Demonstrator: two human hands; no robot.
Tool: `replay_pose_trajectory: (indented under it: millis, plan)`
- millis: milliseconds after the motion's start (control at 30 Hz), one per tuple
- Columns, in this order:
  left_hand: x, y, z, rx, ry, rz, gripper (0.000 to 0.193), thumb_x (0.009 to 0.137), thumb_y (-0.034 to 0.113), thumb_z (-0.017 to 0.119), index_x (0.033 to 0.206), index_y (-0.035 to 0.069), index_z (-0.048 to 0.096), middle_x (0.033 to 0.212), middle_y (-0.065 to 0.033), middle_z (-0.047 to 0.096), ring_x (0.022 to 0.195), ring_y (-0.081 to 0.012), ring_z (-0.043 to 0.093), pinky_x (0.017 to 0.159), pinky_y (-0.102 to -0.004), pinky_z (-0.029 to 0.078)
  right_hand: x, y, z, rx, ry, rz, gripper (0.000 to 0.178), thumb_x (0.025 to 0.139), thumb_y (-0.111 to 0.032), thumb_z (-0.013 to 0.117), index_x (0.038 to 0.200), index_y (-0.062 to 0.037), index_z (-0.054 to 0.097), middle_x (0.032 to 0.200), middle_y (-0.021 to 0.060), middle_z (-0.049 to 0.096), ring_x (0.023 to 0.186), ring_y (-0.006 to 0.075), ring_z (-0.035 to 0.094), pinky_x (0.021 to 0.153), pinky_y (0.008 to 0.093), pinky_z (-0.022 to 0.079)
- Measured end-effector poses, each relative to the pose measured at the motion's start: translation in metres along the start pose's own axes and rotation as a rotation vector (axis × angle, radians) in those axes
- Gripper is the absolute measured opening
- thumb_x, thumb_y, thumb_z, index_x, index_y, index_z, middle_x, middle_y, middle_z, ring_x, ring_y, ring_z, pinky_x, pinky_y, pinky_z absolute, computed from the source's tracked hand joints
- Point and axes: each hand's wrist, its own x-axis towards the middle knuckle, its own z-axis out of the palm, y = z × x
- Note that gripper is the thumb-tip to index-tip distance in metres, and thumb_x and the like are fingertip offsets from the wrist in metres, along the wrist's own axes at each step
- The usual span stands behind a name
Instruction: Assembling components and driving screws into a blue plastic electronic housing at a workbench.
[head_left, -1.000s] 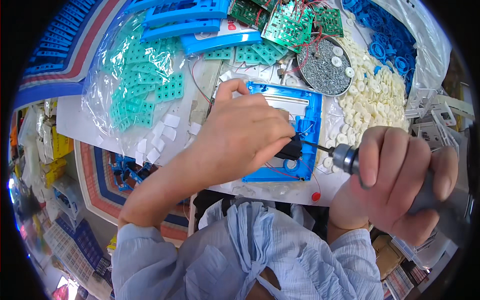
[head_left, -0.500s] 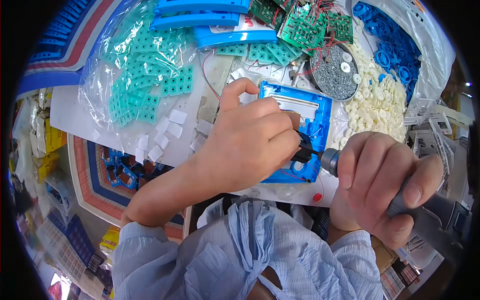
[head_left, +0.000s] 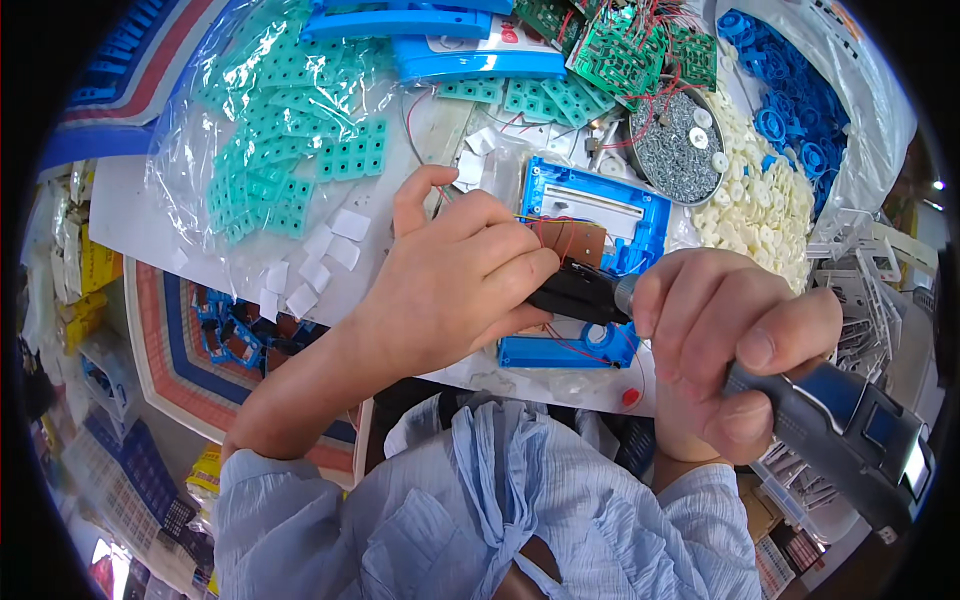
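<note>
Over blue housing [head_left: 620, 215], left hand [head_left: 455, 280] curled, right hand [head_left: 725, 345] gripping screwdriver [head_left: 840, 420]

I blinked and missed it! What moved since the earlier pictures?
The right hand slid the electric screwdriver leftward until its black front end met the left hand, closing the gap where a thin bit showed. The left hand stayed pressed on the blue plastic frame. Nothing was let go.

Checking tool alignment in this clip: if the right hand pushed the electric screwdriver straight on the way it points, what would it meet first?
Probably the left hand, whose fingers rest at the tip of the electric screwdriver held by the right hand, just over the blue plastic housing. Depth there is unclear.
</note>
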Motion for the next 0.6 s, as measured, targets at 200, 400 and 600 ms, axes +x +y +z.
replay_pose_trajectory:
  millis: [200,400,600]
  plan:
    - [0.003,-0.003,0.003,-0.039,0.015,0.018,0.05,0.066,0.039,0.084,0.109,0.016,0.071,0.1,0.0051,0.066,0.098,-0.0177,0.061,0.106,-0.0574,0.027,0.003,0.002,-0.004,-0.024,-0.072,0.002,0.031,0.097,-0.033,0.072,0.108,-0.0162,0.049,0.066,-0.0029,0.055,0.058,0.0134,0.055,0.06,0.0336,0.049]
    - [0.005,-0.003,0.003,-0.055,0.012,0.031,0.047,0.068,0.036,0.084,0.108,0.015,0.072,0.098,0.0054,0.066,0.096,-0.0168,0.061,0.107,-0.056,0.027,0.006,0.007,-0.001,-0.037,-0.08,-0.044,0.032,0.096,-0.032,0.074,0.105,-0.0155,0.048,0.065,-0.0022,0.055,0.056,0.0136,0.054,0.057,0.0329,0.049]
    - [0.003,-0.004,0.006,-0.046,0.029,0.058,0.045,0.069,0.035,0.083,0.107,0.013,0.072,0.097,0.0044,0.066,0.094,-0.0164,0.063,0.106,-0.0547,0.028,0.011,0.005,-0.002,-0.094,-0.148,-0.065,0.031,0.095,-0.027,0.074,0.1,-0.0122,0.047,0.066,0.0001,0.057,0.055,0.0148,0.055,0.056,0.0345,0.05]
